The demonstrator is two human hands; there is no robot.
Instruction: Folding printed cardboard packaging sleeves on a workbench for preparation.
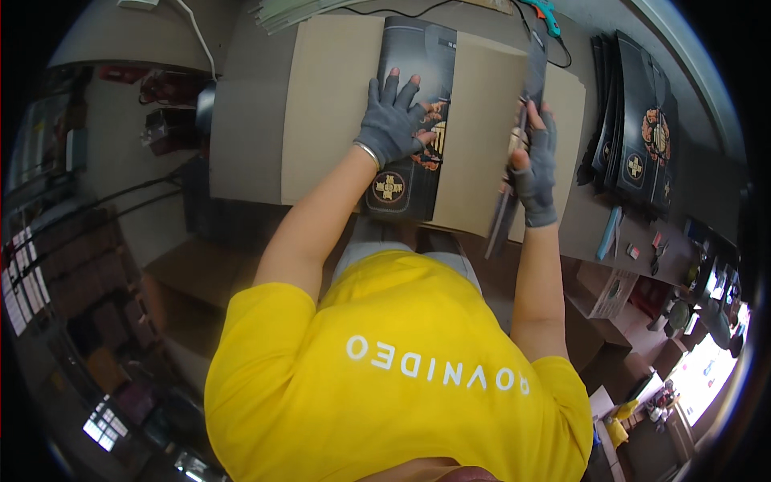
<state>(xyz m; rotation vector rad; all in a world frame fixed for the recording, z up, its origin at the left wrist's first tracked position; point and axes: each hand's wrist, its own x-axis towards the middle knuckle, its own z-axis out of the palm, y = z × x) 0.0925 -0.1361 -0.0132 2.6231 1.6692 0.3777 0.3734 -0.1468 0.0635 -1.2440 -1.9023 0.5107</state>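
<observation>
My left hand (387, 120), in a grey fingerless glove, lies flat with fingers spread on a black printed panel (416, 52) with orange and gold decoration. That panel rests lengthwise on a wide brown cardboard sheet (325, 108). To the right, my right hand (536, 173), gloved the same way, pinches a second dark printed panel (535, 72) between thumb and fingers. This one is tilted up nearly edge-on to the view, over the right part of the cardboard.
Several matching black panels (642, 120) are piled at the table's right. A teal glue gun (546, 16) with a black cable lies at the far edge, and pale strips (293, 12) at the far left. Near the right edge are a blue tool (610, 233) and small items.
</observation>
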